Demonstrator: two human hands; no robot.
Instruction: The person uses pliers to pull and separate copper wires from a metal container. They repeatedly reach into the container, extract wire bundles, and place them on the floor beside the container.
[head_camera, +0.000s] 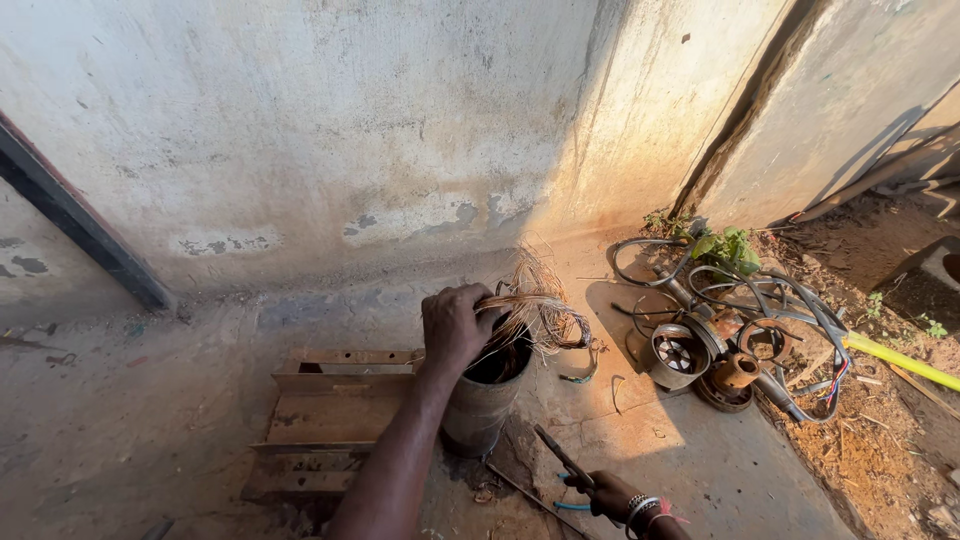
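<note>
Concrete floor (700, 470) meets a stained plaster wall (300, 130) in warm sunlight. At centre stands a metal cylinder (480, 410) (a motor stator, apparently), upright beside a low wooden stool (330, 415). Left hand (455, 325) is closed around a bundle of copper wire (535, 310) spilling from the cylinder's open top, gripping it near the rim, seemingly for leverage. Right hand (610, 493), low in view, clasps pliers (560, 455), jaws pointing toward the cylinder. Motor parts and cables (740, 340) lie heaped to the right.
</note>
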